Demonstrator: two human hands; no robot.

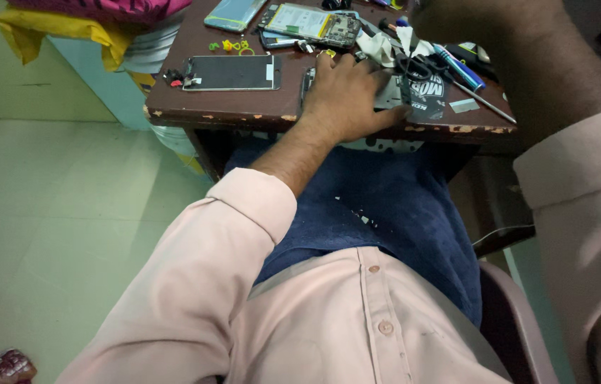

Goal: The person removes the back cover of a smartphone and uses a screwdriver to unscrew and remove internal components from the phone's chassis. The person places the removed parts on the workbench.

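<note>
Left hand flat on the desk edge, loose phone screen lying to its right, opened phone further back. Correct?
Not quite. In the head view the loose phone screen lies to the left of the left hand, not its right. The rest holds: the hand rests flat, palm down, at the front edge of the desk, and the opened phone sits further back.

The table's [243, 107] front left edge lies bare around the phone screen [231, 72]; the left hand [347, 96] blocks the front middle, and tools [457, 67] crowd the right corner.
</note>
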